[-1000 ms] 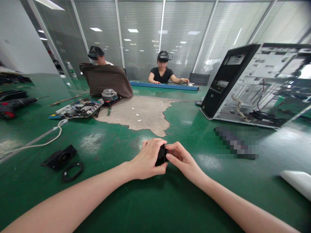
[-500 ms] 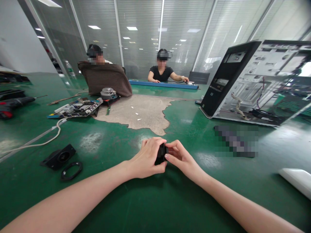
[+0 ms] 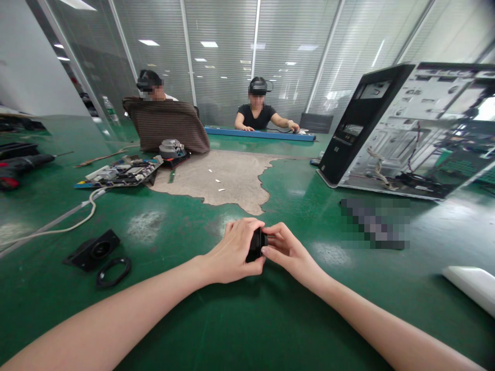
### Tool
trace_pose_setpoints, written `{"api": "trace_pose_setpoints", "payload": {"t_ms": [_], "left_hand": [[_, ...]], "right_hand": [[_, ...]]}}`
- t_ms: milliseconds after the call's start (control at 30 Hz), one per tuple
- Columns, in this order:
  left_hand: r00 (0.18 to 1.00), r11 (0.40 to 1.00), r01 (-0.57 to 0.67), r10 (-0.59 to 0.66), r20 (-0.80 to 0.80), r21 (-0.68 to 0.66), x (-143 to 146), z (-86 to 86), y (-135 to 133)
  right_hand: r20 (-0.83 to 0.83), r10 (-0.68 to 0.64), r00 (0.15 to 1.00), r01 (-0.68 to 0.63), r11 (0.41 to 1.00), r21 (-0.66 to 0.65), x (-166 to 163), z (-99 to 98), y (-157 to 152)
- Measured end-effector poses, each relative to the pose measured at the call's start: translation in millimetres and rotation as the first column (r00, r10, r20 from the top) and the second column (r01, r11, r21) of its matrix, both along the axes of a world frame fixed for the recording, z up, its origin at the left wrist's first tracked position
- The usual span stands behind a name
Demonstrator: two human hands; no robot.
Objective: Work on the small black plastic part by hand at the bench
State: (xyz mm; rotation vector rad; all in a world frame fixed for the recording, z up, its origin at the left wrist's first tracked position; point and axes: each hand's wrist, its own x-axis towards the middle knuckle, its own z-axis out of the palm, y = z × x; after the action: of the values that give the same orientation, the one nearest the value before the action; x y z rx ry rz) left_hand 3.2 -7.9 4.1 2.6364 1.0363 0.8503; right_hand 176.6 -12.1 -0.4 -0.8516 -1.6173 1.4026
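Note:
Between my two hands is a small black part (image 3: 255, 244) with a round, ridged end, held just above the green table or resting on it; I cannot tell which. My left hand (image 3: 235, 252) wraps round its body from the left, thumb below and fingers over the top. From the right, the thumb and fingertips of my right hand (image 3: 284, 245) pinch the round end. Much of the part is hidden by my fingers. Off to the left lie a black square piece with a round hole (image 3: 100, 248) and a loose black ring (image 3: 113, 272).
A circuit board (image 3: 124, 172) and a cable (image 3: 93, 206) lie at left, a power drill (image 3: 25, 167) beyond. An open computer case (image 3: 386, 134) stands at right, a white object (image 3: 472, 286) nearer. Across the table sit two people, one behind a brown cloth-covered object (image 3: 168, 126).
Both hands keep nearly the same grip on the black part. The whole view has shifted very slightly; nothing else has visibly moved.

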Motion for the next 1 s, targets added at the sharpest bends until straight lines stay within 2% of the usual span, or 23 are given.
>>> {"api": "trace_pose_setpoints", "payload": {"t_ms": [233,400,567,633,833,1000], "left_hand": [[1.0,1.0,-0.002,0.002,-0.007,-0.009,0,0.6,1],[1.0,1.0,-0.005,0.005,0.001,-0.017,0,0.7,1],[1.0,0.999,-0.012,0.013,0.01,-0.032,0,1.0,1],[1.0,0.999,-0.015,0.015,0.012,-0.036,0,0.9,1],[1.0,1.0,0.01,-0.01,0.01,-0.011,-1,-0.1,1],[1.0,1.0,0.016,-0.016,0.004,0.002,-2,-1.6,1]], "right_hand": [[0.032,-0.057,0.998,0.055,0.998,0.044,-2,-2.1,2],[0.035,-0.05,0.998,0.048,0.997,0.059,-2,-1.8,-2],[0.008,-0.213,0.977,0.209,0.966,0.153,2,0.2,-6],[0.021,-0.224,0.974,0.22,0.968,0.122,3,1.2,-4],[0.009,-0.106,0.994,0.107,0.993,-0.054,-3,5.6,2],[0.043,-0.142,0.989,0.146,0.982,-0.123,-8,7.9,4]]}}
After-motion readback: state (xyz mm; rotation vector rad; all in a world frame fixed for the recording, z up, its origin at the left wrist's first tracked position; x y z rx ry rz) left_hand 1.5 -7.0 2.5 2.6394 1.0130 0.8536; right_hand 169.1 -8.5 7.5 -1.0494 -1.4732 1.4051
